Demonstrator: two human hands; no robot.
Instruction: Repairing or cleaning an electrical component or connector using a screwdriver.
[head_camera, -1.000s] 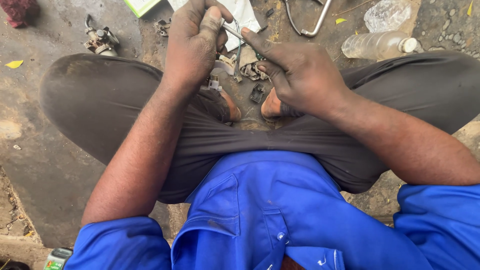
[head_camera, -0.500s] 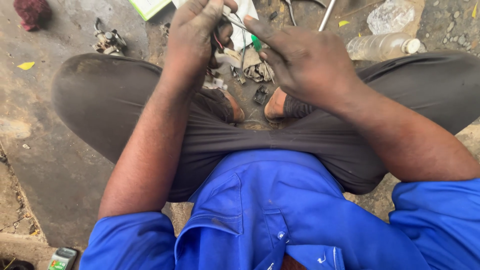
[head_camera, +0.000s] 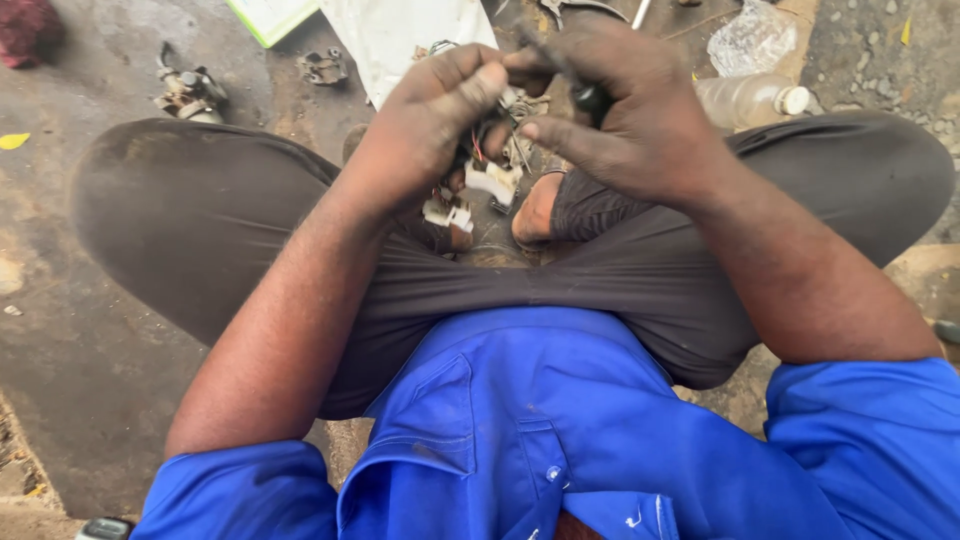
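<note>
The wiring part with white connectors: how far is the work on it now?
Done: cannot tell. In hand: left hand grips the wiring part; right hand presses a dark-handled tool against it. Left: metal parts lie untouched on the ground.

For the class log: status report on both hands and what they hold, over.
Left hand shut on small white plastic wired connectors. Right hand shut on thin dark-handled tool. Clear plastic bottle lies apart.

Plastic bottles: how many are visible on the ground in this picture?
1. The clear plastic bottle with a white cap lies on its side on the ground, beyond the right hand. A crumpled clear plastic piece lies above it; others may be hidden outside the view.
</note>
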